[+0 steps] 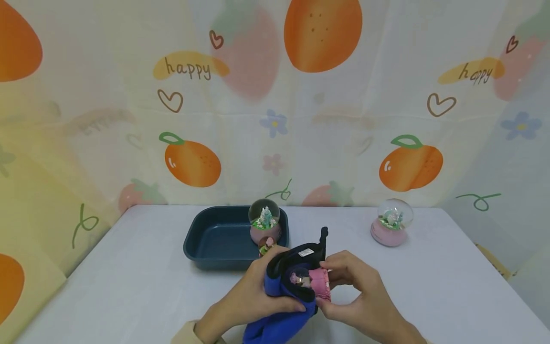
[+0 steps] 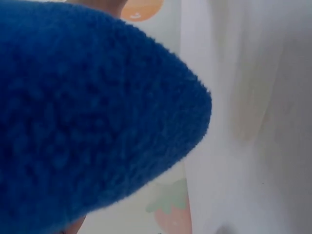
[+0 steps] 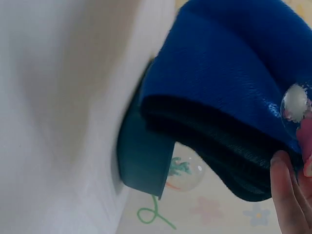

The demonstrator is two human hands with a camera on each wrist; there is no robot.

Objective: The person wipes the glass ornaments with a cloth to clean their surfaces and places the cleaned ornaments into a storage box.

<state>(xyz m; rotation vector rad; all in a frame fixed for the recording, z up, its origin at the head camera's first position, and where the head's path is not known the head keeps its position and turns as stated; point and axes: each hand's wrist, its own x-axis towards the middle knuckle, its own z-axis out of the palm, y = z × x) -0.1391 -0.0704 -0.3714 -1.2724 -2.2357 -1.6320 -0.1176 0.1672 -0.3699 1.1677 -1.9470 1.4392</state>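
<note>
Two hands at work, head view. The left hand (image 1: 247,296) grips a blue pouch (image 1: 275,327) with black edging, thumb bent across its near side and the other fingers behind the cloth. The right hand (image 1: 365,294) pinches the pink base of a small snow globe (image 1: 319,283) between thumb and fingers, a narrow hold. The small globe lies on its side at the pouch mouth: dome toward the left hand, base toward the right fingertips. A black cord (image 1: 323,239) rises from the mouth beside a white label (image 1: 306,252). Behind the hands, a dark teal tray (image 1: 215,241) contains a larger snow globe (image 1: 265,220) at its right end; a small figurine (image 1: 267,243) shows in front of that globe, partly covered by the left hand. A second large snow globe (image 1: 392,227) stands well apart on the table (image 1: 129,272), to the right.

Left wrist view: blue fleecy cloth covers most of the left side. Finger state cannot be told here.

Right wrist view: small globe cut off by the frame edge, dome against blue cloth; fingertips (image 3: 281,170) close beside the pink base. Depth of the dome in the pouch: cannot tell.
</note>
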